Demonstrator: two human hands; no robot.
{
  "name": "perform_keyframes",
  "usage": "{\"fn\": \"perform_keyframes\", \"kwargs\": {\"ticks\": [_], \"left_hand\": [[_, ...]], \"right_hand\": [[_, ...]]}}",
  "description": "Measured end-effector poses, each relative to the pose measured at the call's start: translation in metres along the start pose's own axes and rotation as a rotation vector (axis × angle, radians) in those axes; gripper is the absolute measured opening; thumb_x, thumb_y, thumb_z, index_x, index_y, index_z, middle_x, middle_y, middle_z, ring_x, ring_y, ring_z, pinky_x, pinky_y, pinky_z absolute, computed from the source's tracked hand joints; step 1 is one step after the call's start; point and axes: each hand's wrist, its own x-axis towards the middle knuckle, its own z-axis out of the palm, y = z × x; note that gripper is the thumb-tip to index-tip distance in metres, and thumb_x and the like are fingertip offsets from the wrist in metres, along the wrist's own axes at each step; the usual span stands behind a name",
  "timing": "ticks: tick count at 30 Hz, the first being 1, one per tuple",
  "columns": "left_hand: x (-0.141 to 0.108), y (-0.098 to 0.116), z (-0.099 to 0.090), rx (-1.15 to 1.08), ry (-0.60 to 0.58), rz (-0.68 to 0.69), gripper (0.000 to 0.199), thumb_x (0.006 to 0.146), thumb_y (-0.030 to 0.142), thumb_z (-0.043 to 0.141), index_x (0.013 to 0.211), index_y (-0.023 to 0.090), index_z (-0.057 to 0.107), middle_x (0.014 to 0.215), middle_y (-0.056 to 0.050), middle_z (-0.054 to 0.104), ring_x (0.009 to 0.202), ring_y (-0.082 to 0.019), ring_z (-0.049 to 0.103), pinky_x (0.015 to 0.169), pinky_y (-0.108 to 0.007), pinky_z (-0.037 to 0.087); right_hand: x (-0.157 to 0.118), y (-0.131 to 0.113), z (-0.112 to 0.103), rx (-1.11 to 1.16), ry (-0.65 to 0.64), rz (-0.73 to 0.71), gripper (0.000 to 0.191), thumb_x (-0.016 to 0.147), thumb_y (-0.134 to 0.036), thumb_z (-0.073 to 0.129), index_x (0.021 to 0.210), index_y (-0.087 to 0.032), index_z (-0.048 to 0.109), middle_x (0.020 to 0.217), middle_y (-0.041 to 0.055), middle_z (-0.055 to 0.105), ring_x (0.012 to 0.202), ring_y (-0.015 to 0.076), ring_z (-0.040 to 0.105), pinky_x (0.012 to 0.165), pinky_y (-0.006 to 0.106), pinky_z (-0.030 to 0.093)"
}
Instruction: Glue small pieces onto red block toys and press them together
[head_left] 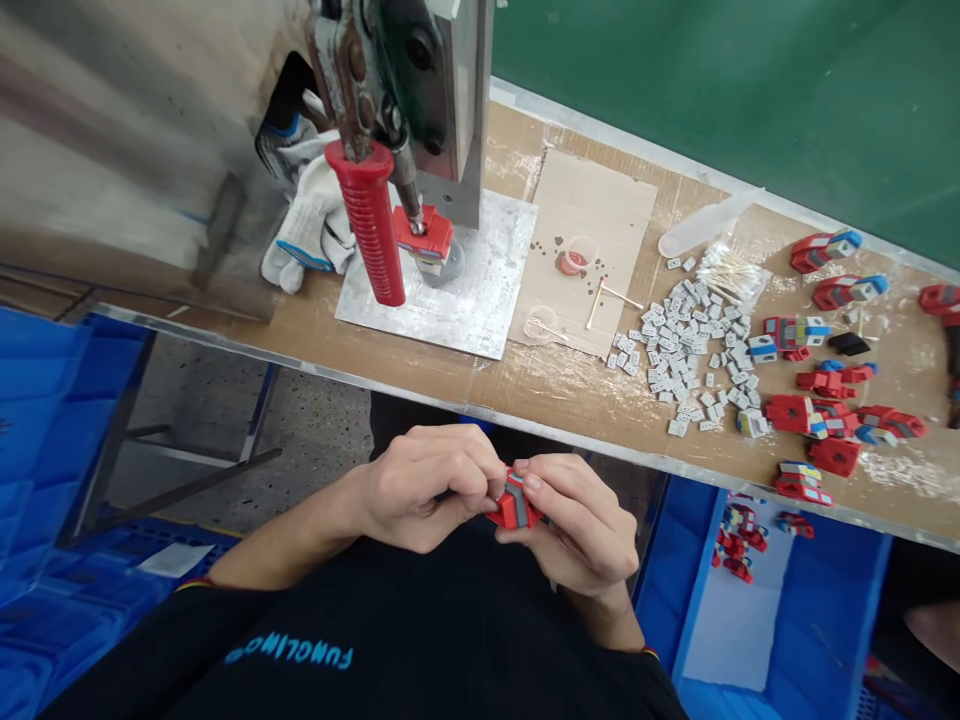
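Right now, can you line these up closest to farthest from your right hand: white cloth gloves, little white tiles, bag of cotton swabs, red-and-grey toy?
From the right hand:
1. The red-and-grey toy, held in its fingers
2. The little white tiles, ahead, to the right
3. The bag of cotton swabs, beyond the tiles
4. The white cloth gloves, far left

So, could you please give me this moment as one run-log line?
left hand: holds red-and-grey toy piece | right hand: holds same piece | bench: red-handled lever press, small pale tiles, cotton swabs
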Motion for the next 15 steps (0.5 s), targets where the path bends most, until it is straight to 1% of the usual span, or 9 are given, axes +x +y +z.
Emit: {"fn": "perform_keyframes", "kwargs": {"ticks": [4,8,12,15], "left_hand": [[-0.002,-0.001,0.0,0.005,0.014,0.0,0.026,0.096,0.003,0.067,0.088,0.022,0.051,0.079,-0.005,0.075,0.071,-0.015,0.074,0.07,-0.025,0.062],[0.0,-0.004,-0.003,0.022,-0.006,-0.008,0.024,0.096,0.003,0.068,0.091,0.022,0.054,0.083,-0.005,0.077,0.076,-0.016,0.076,0.073,-0.027,0.063],[0.002,-0.003,-0.004,0.03,0.001,-0.023,0.026,0.096,0.003,0.07,0.091,0.022,0.053,0.087,-0.005,0.078,0.078,-0.016,0.076,0.074,-0.027,0.063],[0.003,-0.001,-0.002,0.046,0.0,-0.024,0.026,0.096,0.004,0.069,0.09,0.023,0.052,0.085,-0.004,0.077,0.077,-0.016,0.075,0.072,-0.026,0.062]], "right_hand": [[-0.003,0.001,0.004,-0.023,0.018,0.007,0.044,0.098,-0.025,0.078,0.139,-0.013,0.07,0.102,0.0151,0.082,0.093,0.0273,0.082,0.07,0.042,0.071],[-0.003,0.01,0.008,-0.041,0.036,-0.021,0.046,0.1,-0.029,0.077,0.143,-0.017,0.068,0.101,0.0135,0.083,0.088,0.0276,0.083,0.068,0.042,0.071],[-0.001,0.016,0.008,-0.059,0.067,-0.059,0.047,0.1,-0.03,0.077,0.144,-0.019,0.067,0.099,0.0115,0.084,0.085,0.0269,0.083,0.066,0.041,0.071],[-0.002,0.015,0.007,-0.071,0.07,-0.064,0.046,0.1,-0.03,0.077,0.144,-0.019,0.067,0.097,0.0114,0.083,0.085,0.0264,0.083,0.065,0.04,0.071]]}}
